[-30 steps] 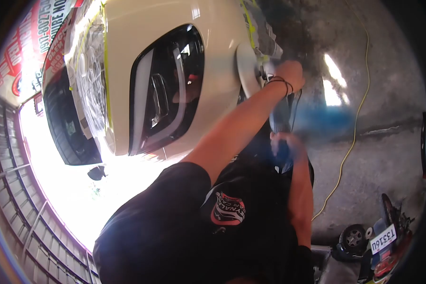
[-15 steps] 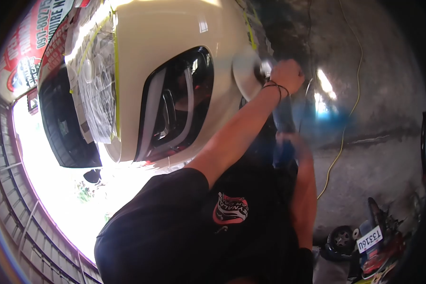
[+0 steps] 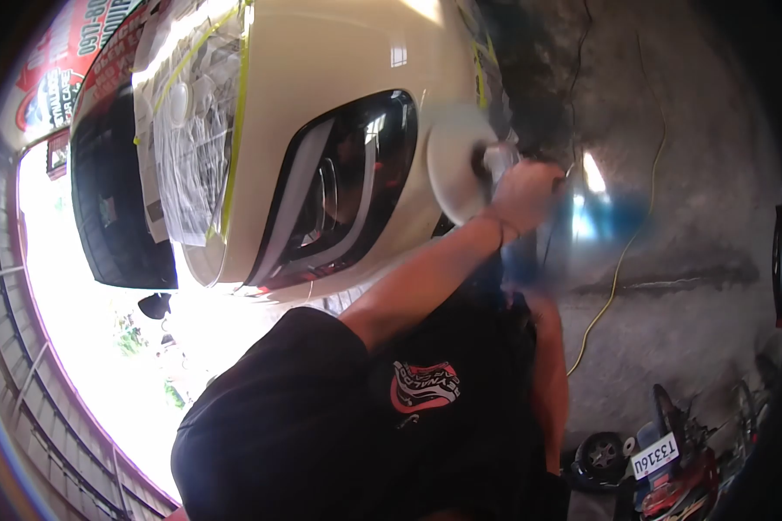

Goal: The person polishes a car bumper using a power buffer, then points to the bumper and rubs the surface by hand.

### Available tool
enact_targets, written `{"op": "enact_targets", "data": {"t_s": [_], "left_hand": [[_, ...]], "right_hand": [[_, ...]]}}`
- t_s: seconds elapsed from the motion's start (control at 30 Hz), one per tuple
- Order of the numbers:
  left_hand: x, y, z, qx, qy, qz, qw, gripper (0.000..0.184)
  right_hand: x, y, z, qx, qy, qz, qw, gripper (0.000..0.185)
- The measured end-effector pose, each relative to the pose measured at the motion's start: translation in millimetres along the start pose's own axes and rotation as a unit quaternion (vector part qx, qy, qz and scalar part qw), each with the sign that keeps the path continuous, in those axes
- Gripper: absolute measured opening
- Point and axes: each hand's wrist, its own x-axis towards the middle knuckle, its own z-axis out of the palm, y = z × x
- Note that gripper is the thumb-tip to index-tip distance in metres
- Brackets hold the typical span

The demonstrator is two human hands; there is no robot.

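Where a white-padded polisher [image 3: 498, 159] meets glossy cream bodywork [image 3: 321, 61], the left hand [image 3: 528, 188] clasps it. The right hand's [image 3: 541, 306] grip is unclear.

Head cam, 1x, fisheye-type; looks fwd & down from wearer's head. Black T-shirt [image 3: 313, 425] btm, v. near; polisher [image 3: 456, 169] ctr-r., near; conc. floor [image 3: 686, 334] beyond.

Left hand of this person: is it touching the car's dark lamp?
Apart. The head view shows the blurred white disc and cream bodywork between the left hand and the lamp.
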Motion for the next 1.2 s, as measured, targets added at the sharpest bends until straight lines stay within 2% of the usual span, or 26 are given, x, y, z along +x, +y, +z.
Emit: {"op": "enact_targets", "data": {"t_s": [0.13,0.27,0.37,0.43,0.53,0.6,0.67,0.83,0.9,1.03,1.1,1.17,1.2], "left_hand": [[-57.9,-5.5,6.2,-0.052,0.014,0.003,0.999,0.025],[-103.5,-5.4,8.3,-0.076,0.023,-0.001,0.997,0.026],[-107.5,-2.1,1.8,-0.107,0.066,-0.002,0.992,0.025],[-94.6,-7.8,-1.9,-0.110,0.025,-0.022,0.993,0.027],[-71.6,-10.1,-7.0,-0.106,0.073,0.034,0.991,0.028],[-51.9,8.5,-36.6,-0.120,0.085,0.035,0.989,0.027],[-34.1,13.3,-45.8,-0.134,0.062,0.019,0.989,0.025],[9.6,24.5,-69.5,-0.145,0.065,-0.015,0.987,0.023],[22.1,28.6,-81.3,-0.160,0.158,0.032,0.974,0.023],[34.7,30.5,-117.5,-0.171,0.150,0.018,0.974,0.023],[23.5,33.2,-150.7,-0.191,0.200,0.022,0.961,0.021],[6.5,35.5,-182.7,-0.185,0.220,0.016,0.957,0.022],[-3.3,33.1,-196.9,-0.192,0.247,0.028,0.949,0.024]], "right_hand": [[-30.5,48.4,-3.1,-0.044,0.024,-0.003,0.999,0.016],[-56.9,64.9,-3.1,-0.105,0.059,0.027,0.992,0.017],[-59.0,60.9,-3.4,-0.142,0.095,0.022,0.985,0.019],[-58.0,39.6,3.2,-0.159,0.102,0.010,0.982,0.021],[-49.7,5.6,6.5,-0.188,0.114,-0.006,0.975,0.023],[-36.9,-7.5,-1.4,-0.212,0.117,-0.012,0.970,0.025],[-25.6,-16.7,-12.2,-0.212,0.140,0.009,0.967,0.021],[-22.9,-95.6,0.4,-0.216,0.126,0.033,0.968,0.021],[-18.7,-116.9,-1.9,-0.231,0.130,0.037,0.963,0.021],[-4.6,-151.6,9.2,-0.223,0.104,-0.013,0.969,0.016],[-4.3,-174.0,26.2,-0.222,0.089,-0.033,0.970,0.014],[-1.1,-190.0,46.0,-0.307,0.082,-0.050,0.947,0.013],[-1.5,-201.2,59.8,-0.306,0.081,-0.050,0.947,0.013]]}}
